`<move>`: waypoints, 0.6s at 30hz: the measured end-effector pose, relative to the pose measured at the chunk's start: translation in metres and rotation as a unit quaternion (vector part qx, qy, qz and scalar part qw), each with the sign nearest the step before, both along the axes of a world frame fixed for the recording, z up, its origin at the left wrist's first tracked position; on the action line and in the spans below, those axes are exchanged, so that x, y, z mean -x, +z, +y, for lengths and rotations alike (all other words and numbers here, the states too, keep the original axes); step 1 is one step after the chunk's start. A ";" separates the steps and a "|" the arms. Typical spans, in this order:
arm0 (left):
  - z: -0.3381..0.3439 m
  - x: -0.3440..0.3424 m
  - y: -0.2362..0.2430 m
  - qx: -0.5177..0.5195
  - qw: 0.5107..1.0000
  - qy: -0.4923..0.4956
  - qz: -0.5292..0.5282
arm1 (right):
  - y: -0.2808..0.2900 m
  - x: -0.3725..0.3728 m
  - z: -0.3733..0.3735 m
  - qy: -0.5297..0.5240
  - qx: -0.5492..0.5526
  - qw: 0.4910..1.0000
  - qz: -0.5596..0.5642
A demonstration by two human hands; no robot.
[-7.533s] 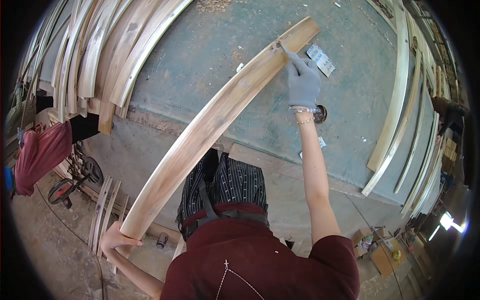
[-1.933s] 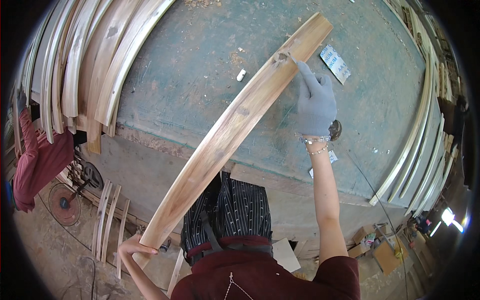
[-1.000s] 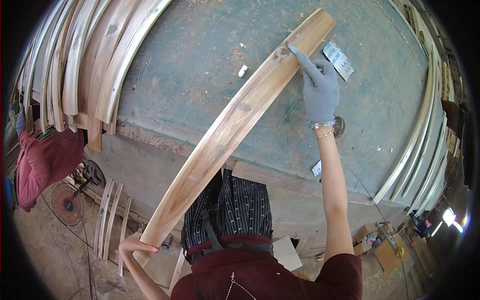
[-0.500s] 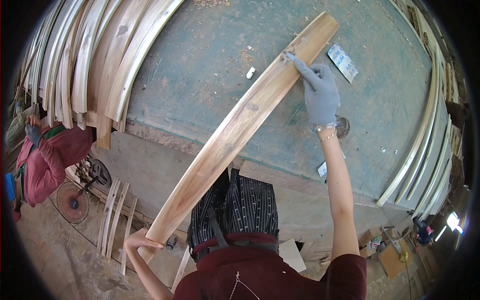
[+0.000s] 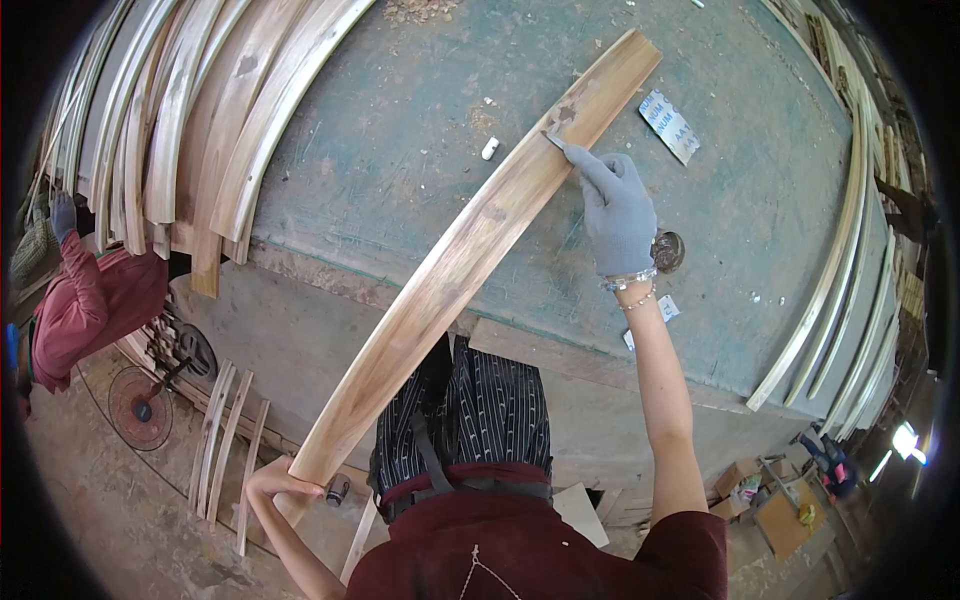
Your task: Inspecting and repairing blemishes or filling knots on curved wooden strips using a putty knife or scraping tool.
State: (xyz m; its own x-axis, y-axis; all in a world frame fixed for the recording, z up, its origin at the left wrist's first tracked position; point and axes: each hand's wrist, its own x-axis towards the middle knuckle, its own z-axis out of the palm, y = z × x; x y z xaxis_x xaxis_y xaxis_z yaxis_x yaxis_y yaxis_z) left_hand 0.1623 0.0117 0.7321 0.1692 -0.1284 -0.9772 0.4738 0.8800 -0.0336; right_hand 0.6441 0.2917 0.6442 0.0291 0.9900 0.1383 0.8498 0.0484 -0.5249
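My left hand [image 5: 286, 484] is closed on the near end of a long pale wooden plank [image 5: 470, 250], which slants up across the green worktop [image 5: 350, 150]. My right hand [image 5: 615, 210], in a grey glove, is closed on a small thin tool [image 5: 554, 138], probably a blade, its tip on the plank beside a dark knot [image 5: 565, 115]. The fingers hide most of the tool. Just right of that wrist lies a round brown object [image 5: 668, 250], partly covered. A silver-and-blue printed scrap [image 5: 668, 125] lies right of the plank; a small white piece [image 5: 490, 148] lies left of it.
Long strips are stacked at the worktop's left [image 5: 235, 120] and right [image 5: 830, 270]. A co-worker in pink [image 5: 95, 310] stands at the left, gloved hand [image 5: 62, 215] at the strips. Below are a fan [image 5: 142, 408], leaning strips [image 5: 225, 440] and cardboard boxes [image 5: 738, 480].
Compared with half a second ago, my right hand has slid a little down and left along the plank, toward me. My left hand keeps its grip. The co-worker's arm has shifted.
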 end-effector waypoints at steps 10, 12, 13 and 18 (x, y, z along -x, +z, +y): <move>0.008 -0.009 0.004 -0.007 1.000 0.027 -0.001 | 0.007 -0.005 0.003 0.040 0.039 0.994 0.096; 0.006 -0.005 0.003 -0.024 1.000 0.015 -0.009 | 0.003 -0.009 0.004 0.015 0.038 0.986 0.161; 0.006 -0.005 0.002 -0.030 0.999 0.013 -0.010 | 0.000 -0.011 0.005 -0.008 0.042 0.973 0.226; 0.001 -0.001 -0.004 -0.072 0.996 -0.055 0.015 | 0.018 -0.017 0.005 -0.064 0.162 0.887 0.428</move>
